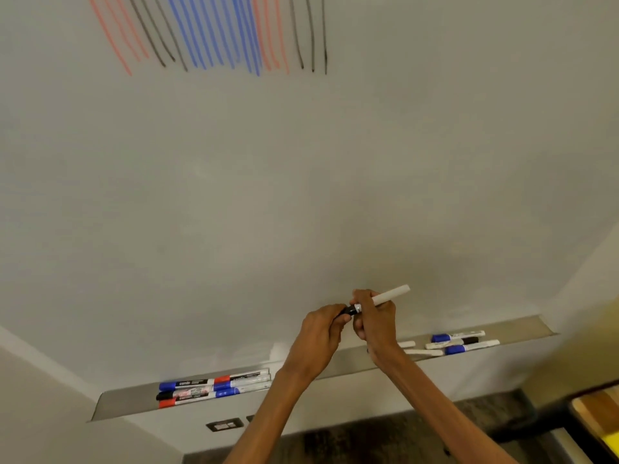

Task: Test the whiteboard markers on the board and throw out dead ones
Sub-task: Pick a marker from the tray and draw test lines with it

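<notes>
The board (301, 179) fills most of the frame, with strokes (207, 31) along its top edge, left of centre. A tray (127, 401) runs below it from lower left up to the right. Left markers (214, 388) lie stacked in its lower-left stretch, and right markers (459, 343) lie scattered toward its right end. Between the two groups, before the board and above the tray, the left hand (318, 333) and right hand (371, 319) meet on one marker (390, 294), which juts up to the right. A socket (225, 425) sits under the tray and a table (599, 410) in the lower-right corner.

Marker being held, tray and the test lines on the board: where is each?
marker (390, 294): head view, on its white barrel.
tray (124, 401): head view, on its bare left end.
test lines (214, 35): head view, among the blue strokes.
</notes>
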